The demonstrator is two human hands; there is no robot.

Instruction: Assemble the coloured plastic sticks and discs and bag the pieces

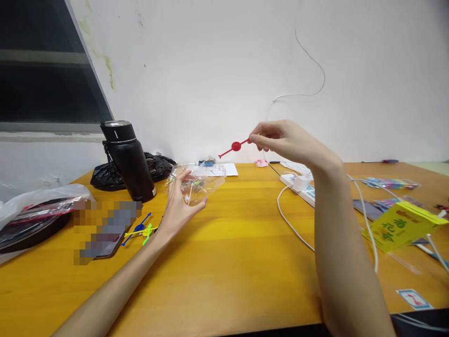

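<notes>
My right hand (pixel 280 139) is raised above the orange table (pixel 228 262) and pinches the end of a thin red plastic stick with a round disc (pixel 234 147); the stick points left. Lower and to the left, my left hand (pixel 178 201) grips a clear plastic bag (pixel 196 180) that holds several small coloured sticks. Blue, yellow and green sticks (pixel 140 230) lie on the table beside my left wrist.
A black flask (pixel 128 159) stands at the back left, in front of a black bag (pixel 154 168). A phone (pixel 105 243) lies left. A white power strip (pixel 298 187) with cables, a yellow packet (pixel 400 227) and coloured packets (pixel 393 183) lie right.
</notes>
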